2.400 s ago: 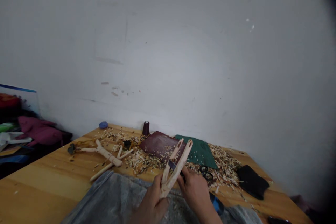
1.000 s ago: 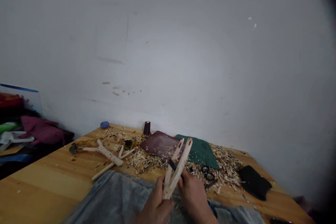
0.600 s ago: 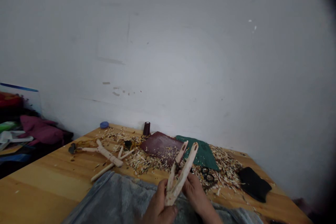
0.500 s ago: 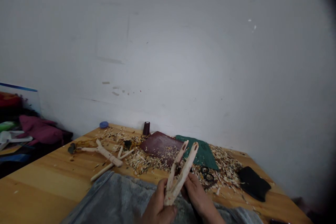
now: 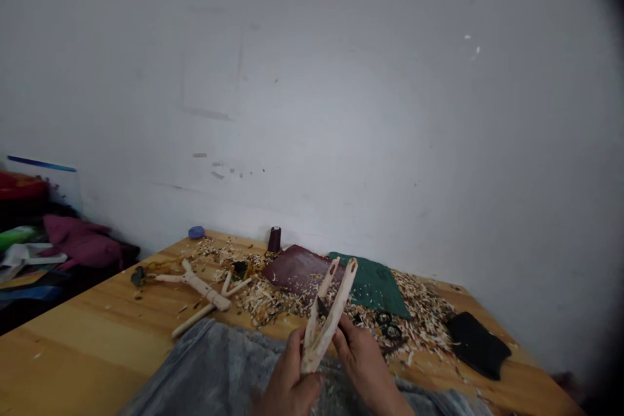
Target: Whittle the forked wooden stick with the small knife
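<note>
A peeled, forked wooden stick (image 5: 336, 315) stands tilted in front of me, its two prongs pointing up and away, with a dark hole near each tip. My left hand (image 5: 295, 380) is closed round its base. My right hand (image 5: 363, 364) is closed beside the right prong, fingers curled behind the wood. A dark pointed knife blade (image 5: 322, 307) shows between the prongs; its handle is hidden in the right hand. Grey cloth (image 5: 209, 364) lies under both hands.
Wood shavings (image 5: 424, 309) cover much of the table (image 5: 73, 351). Around lie another forked stick (image 5: 207, 291), a maroon sheet (image 5: 292, 270), a green sheet (image 5: 380, 286), a black flat piece (image 5: 478, 344), dark rings (image 5: 390, 328), a thread spool (image 5: 274, 240) and a blue round thing (image 5: 196, 233).
The forked stick and both hands have shifted slightly left. The dark blade shows more plainly between the prongs. Both hands stay closed.
</note>
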{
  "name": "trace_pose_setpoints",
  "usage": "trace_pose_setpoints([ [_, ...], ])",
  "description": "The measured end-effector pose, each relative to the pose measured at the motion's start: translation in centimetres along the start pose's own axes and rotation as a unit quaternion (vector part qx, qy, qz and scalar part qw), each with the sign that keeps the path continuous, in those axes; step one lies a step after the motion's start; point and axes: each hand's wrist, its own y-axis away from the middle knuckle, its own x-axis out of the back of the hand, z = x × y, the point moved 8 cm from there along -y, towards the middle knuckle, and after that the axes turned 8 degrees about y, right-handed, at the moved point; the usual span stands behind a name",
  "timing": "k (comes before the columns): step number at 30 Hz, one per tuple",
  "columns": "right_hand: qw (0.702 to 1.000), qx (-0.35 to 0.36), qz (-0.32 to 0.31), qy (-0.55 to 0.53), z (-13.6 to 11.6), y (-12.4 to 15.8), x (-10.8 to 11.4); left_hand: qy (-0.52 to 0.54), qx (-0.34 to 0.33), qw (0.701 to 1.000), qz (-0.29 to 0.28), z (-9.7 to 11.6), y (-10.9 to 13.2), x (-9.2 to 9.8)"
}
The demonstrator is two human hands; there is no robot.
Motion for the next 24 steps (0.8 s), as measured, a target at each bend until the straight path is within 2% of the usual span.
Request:
trace_pose_setpoints([
  [12, 0.98, -0.01, 0.013, 0.198, -0.2, 0.1, -0.1, -0.001, -0.012, 1.0, 0.017, -0.2, -0.1, 0.2],
  [17, 0.974, 0.0, 0.037, 0.223, -0.5, 0.2, 0.2, -0.01, -0.012, 1.0, 0.011, -0.5, -0.2, 0.1],
  [24, 0.969, -0.017, 0.025, 0.245, -0.5, 0.2, 0.0, -0.028, -0.005, 0.999, 0.018, -1.2, -0.2, 0.0],
])
